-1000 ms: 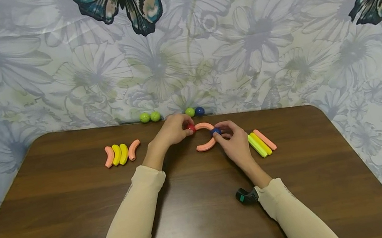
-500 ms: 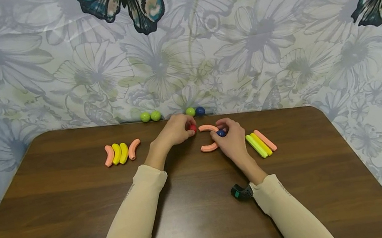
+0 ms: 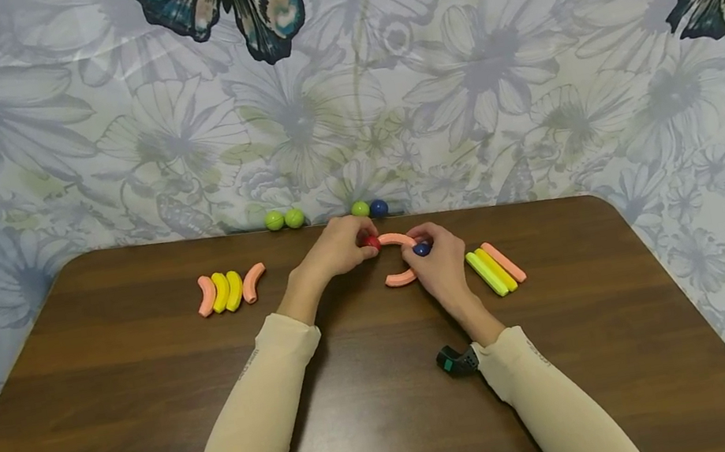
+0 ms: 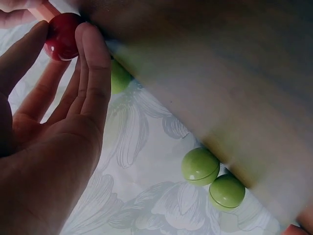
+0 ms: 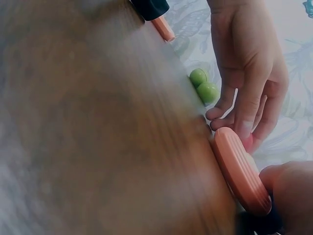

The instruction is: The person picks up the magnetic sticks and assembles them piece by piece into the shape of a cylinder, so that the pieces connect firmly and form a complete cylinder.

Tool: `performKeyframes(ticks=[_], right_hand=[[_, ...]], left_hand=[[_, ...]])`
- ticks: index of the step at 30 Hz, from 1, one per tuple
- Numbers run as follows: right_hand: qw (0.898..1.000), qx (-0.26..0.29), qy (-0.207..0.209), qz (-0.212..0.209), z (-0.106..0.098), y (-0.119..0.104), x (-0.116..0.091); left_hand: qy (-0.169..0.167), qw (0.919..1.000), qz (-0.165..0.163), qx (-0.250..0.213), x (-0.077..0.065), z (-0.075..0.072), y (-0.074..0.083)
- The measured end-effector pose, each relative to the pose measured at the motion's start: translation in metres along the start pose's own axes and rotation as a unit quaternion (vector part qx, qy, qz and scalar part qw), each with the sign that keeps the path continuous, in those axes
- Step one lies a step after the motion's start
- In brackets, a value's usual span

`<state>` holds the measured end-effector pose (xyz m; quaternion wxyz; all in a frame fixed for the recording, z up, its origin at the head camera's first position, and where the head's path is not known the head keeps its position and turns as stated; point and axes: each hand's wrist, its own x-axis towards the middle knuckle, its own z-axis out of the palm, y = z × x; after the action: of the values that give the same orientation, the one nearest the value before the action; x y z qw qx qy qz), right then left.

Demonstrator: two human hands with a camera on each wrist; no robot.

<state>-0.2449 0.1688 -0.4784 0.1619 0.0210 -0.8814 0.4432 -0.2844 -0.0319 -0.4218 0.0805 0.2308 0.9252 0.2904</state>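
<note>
My left hand (image 3: 336, 249) pinches a red ball (image 4: 63, 36) between thumb and fingers. Opposite it, my right hand (image 3: 442, 259) holds a dark blue ball (image 3: 421, 249) at the fingertips. Two curved salmon-pink pieces reach leftward from the blue ball, making an open C shape. The red ball is right at the free end of the upper curved piece (image 3: 396, 238); the lower curved piece (image 3: 400, 279) points left below it. In the right wrist view, a ridged salmon-pink curved piece (image 5: 239, 169) lies before the right fingers, with the left hand beyond.
Curved pink and yellow pieces (image 3: 229, 290) lie in a row at left on the brown table (image 3: 380, 415). Straight green, yellow and pink sticks (image 3: 495, 270) lie right of the right hand. Green balls (image 3: 285, 220) and another blue ball (image 3: 378, 209) line the back edge by the patterned cloth.
The right hand shifted right with the blue ball and curved pieces, opening a small gap from the red ball. The left hand has since followed rightward, bringing the red ball back to the upper piece's end.
</note>
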Motion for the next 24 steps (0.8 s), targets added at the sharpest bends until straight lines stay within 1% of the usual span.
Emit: performKeyframes(ticks=[4,7,11,14,17,21,24], right_hand=[[1.000,0.001,0.000,-0.007,0.000,0.000,0.000],[1.000,0.001,0.001,-0.015,-0.001,0.000,-0.001],[1.000,0.003,-0.003,-0.017,-0.002,0.000,-0.001],[1.000,0.004,-0.010,-0.013,-0.003,0.000,-0.002],[1.000,0.008,-0.022,-0.009,-0.004,0.002,-0.003],[0.999,0.017,-0.040,-0.007,-0.007,0.004,-0.005],[0.998,0.020,-0.050,-0.012,-0.009,0.004,-0.008]], left_hand=[[0.000,1.0000,-0.005,-0.002,0.000,-0.002,0.001],[0.005,0.9999,-0.004,-0.012,0.000,-0.004,-0.001],[0.030,0.9992,-0.002,-0.026,-0.002,-0.012,-0.008],[0.064,0.9976,-0.015,-0.025,-0.008,-0.024,-0.017],[0.106,0.9933,-0.044,-0.015,-0.016,-0.038,-0.028],[0.170,0.9821,-0.080,0.008,-0.027,-0.053,-0.044],[0.202,0.9730,-0.108,0.031,-0.033,-0.060,-0.056]])
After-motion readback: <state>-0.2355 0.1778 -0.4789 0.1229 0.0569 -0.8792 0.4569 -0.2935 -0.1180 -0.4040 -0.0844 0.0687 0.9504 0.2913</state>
